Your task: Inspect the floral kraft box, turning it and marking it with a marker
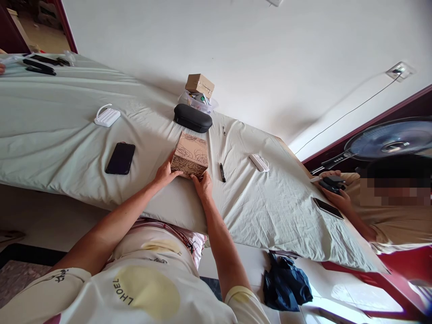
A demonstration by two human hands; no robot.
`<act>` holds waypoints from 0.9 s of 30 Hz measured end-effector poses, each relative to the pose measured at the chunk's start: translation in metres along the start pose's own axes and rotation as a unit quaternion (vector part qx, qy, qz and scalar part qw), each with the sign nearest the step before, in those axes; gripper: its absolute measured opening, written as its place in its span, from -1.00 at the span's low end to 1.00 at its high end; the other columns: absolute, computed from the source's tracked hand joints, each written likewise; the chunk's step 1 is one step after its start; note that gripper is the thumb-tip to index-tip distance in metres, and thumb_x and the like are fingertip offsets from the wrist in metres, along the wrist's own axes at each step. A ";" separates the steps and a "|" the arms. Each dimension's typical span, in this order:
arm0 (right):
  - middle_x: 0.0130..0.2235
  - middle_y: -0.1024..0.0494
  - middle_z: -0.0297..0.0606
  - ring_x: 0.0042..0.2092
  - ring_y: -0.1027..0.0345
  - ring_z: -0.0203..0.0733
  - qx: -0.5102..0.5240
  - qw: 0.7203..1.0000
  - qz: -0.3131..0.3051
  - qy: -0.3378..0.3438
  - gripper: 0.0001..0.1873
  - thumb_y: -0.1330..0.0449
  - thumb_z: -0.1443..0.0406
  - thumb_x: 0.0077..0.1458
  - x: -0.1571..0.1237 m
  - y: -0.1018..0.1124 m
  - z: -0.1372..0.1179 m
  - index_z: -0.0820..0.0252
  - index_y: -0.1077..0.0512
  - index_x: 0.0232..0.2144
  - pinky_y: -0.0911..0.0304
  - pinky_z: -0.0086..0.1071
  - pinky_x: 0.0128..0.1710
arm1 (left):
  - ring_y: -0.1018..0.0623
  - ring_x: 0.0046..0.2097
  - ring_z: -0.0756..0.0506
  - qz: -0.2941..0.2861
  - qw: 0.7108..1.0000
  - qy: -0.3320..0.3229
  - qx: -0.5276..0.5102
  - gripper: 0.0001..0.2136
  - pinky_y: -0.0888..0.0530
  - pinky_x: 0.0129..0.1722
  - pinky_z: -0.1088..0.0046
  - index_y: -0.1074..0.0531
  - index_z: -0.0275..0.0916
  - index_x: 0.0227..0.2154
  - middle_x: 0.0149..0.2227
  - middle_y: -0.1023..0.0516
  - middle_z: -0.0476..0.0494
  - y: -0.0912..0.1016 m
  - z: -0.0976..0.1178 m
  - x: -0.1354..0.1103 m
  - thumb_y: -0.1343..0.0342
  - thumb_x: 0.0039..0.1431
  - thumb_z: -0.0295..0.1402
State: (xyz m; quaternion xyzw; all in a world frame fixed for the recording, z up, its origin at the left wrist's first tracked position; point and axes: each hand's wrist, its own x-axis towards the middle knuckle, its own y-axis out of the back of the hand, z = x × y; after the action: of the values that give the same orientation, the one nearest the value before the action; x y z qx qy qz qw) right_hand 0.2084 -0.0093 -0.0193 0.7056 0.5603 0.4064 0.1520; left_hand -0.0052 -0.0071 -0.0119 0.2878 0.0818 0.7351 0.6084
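Observation:
A small brown cardboard box (189, 154) with line drawings on its sides rests on the pale green cloth of the table (60, 117). My left hand (165, 173) presses against the box's left side with its fingers closed on it. At the box's near right corner my right hand (203, 184) grips the lower edge. Both forearms reach in from the bottom of the view.
A black phone (120, 158), a white charger (107, 116), a black glasses case (192, 118), a marker (222, 172) and another cardboard box (200, 84) on a clear tub lie around. At right another person's hand (332, 189) holds a dark device beside a fan (388, 143).

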 end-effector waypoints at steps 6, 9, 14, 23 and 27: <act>-0.36 -0.40 -0.34 -0.35 -0.26 -0.21 0.017 1.000 0.002 -0.012 -0.54 -0.20 -0.10 0.12 0.001 0.002 -0.004 0.04 -0.11 -0.43 -0.25 -0.33 -0.31 | -0.51 0.26 -0.35 0.022 0.999 -0.015 -0.034 -0.18 -0.48 0.22 0.15 -0.20 -0.11 0.37 0.19 -0.56 -0.26 -0.003 -0.005 0.002 -0.37 0.04 -0.24; -0.33 -0.43 -0.33 -0.33 -0.31 -0.21 0.056 0.998 -0.020 -0.004 -0.59 -0.20 -0.05 0.12 0.002 0.006 -0.006 0.05 -0.14 -0.42 -0.30 -0.32 -0.28 | -0.51 0.26 -0.32 0.029 0.997 -0.030 -0.067 -0.17 -0.49 0.21 0.15 -0.16 -0.10 0.39 0.25 -0.50 -0.25 -0.002 -0.006 0.003 -0.35 0.05 -0.25; -0.25 -0.48 -0.30 -0.33 -0.37 -0.24 0.105 0.994 -0.042 -0.011 -0.73 -0.17 0.06 0.13 0.003 0.009 -0.007 0.08 -0.22 -0.35 -0.34 -0.32 -0.25 | -0.55 0.21 -0.28 0.029 0.996 -0.024 -0.085 -0.17 -0.51 0.17 0.17 -0.13 -0.12 0.40 0.27 -0.48 -0.28 0.000 -0.007 0.004 -0.33 0.07 -0.27; -0.30 -0.51 -0.31 -0.39 -0.34 -0.25 0.066 0.997 -0.035 -0.022 -0.73 -0.16 0.06 0.14 0.004 0.006 -0.005 0.09 -0.25 -0.41 -0.32 -0.33 -0.27 | -0.49 0.28 -0.31 0.023 0.998 -0.026 -0.059 -0.22 -0.48 0.22 0.16 -0.15 -0.12 0.40 0.28 -0.48 -0.26 -0.003 -0.007 0.004 -0.27 0.11 -0.30; -0.25 -0.58 -0.19 -0.18 -0.45 -0.11 0.033 0.999 -0.025 0.026 -0.62 -0.11 -0.04 0.26 0.014 0.019 0.004 0.12 -0.43 -0.32 -0.36 -0.23 -0.07 | -0.45 0.31 -0.32 0.018 0.997 -0.021 -0.066 -0.20 -0.44 0.27 0.10 -0.13 -0.10 0.41 0.33 -0.42 -0.25 -0.001 -0.006 0.004 -0.26 0.11 -0.30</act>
State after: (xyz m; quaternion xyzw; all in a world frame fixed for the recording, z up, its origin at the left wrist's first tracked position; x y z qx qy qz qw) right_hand 0.2247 -0.0015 -0.0036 0.6850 0.5951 0.4016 0.1239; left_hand -0.0075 -0.0017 -0.0156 0.2638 0.0152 0.7438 0.6139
